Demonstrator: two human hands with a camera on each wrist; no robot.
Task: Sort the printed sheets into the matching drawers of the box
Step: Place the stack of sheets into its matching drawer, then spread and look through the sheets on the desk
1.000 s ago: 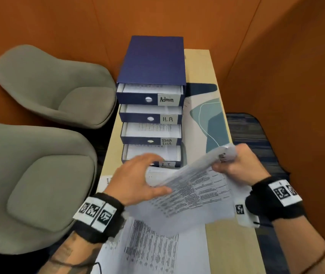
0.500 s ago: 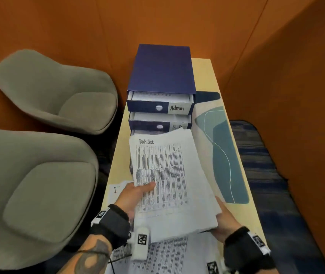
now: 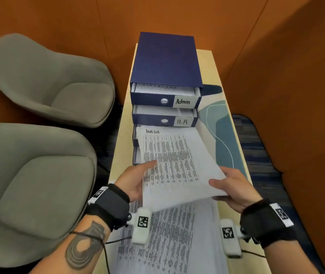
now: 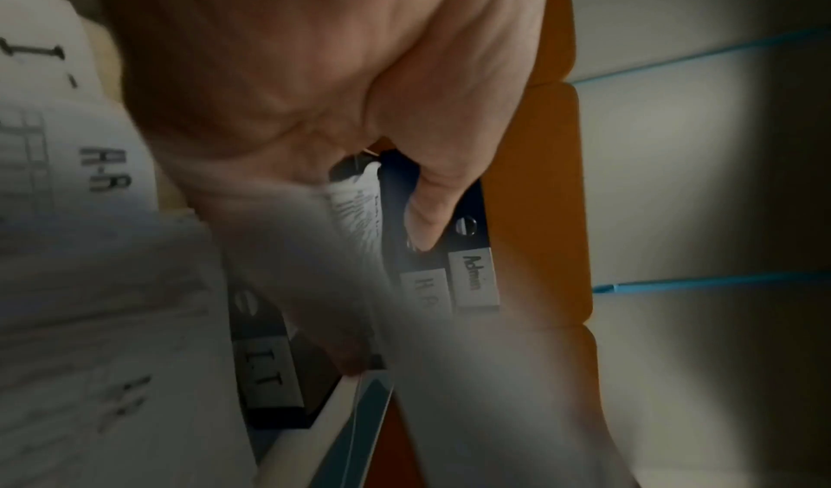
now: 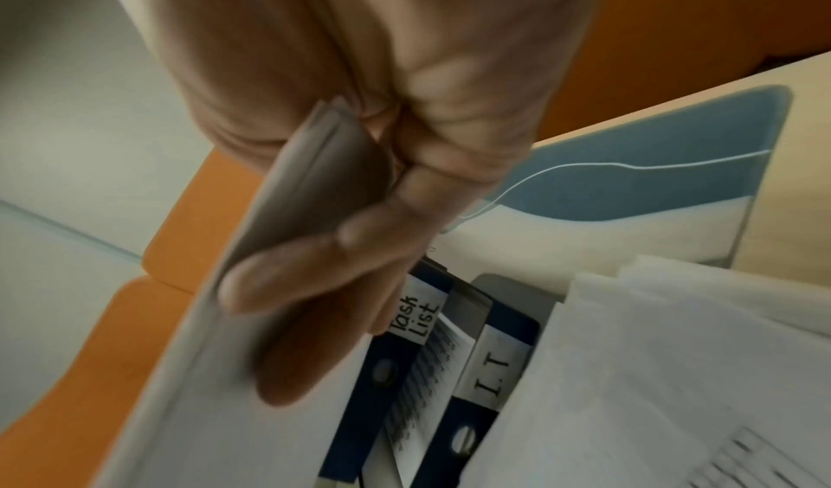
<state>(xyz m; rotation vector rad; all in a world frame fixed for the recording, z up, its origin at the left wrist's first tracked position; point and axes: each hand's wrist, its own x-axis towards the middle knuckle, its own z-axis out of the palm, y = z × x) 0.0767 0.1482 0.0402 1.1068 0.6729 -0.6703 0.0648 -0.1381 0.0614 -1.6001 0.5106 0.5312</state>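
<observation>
White Task List sheet, lifted and turned flat since a second ago, now points at its drawer; both hands pinch it.

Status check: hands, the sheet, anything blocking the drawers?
Left hand and right hand both grip the Task List sheet. Sheet held over the lower drawers, not yet in. Admin drawer and H.R drawer open; nothing blocking.
</observation>
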